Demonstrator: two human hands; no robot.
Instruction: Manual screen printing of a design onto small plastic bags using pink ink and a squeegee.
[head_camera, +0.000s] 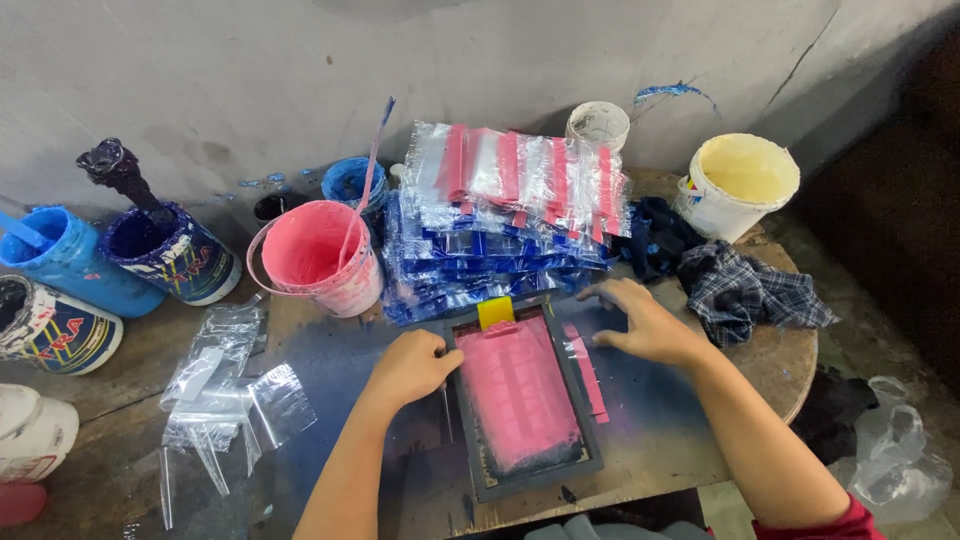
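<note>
A small dark-framed printing screen (592, 420) covered in pink ink lies on the round wooden table (770, 365). A yellow squeegee (495, 312) rests at the screen's far end. My left hand (410, 366) grips the left edge of the frame. My right hand (645, 322) lies flat with spread fingers, just right of the frame, on a clear plastic bag with a pink stripe (590, 372) that sticks out from under the screen. Behind the screen sits a stack of clear bags printed with pink and blue stripes (510, 205).
A pink ink bucket with a stick (315, 255) stands left of the stack. Blue ink tubs (165, 245) line the wall at left. Loose clear bags (225, 390) lie on the left. A yellow-lined white bucket (738, 182) and a checked rag (745, 290) sit right.
</note>
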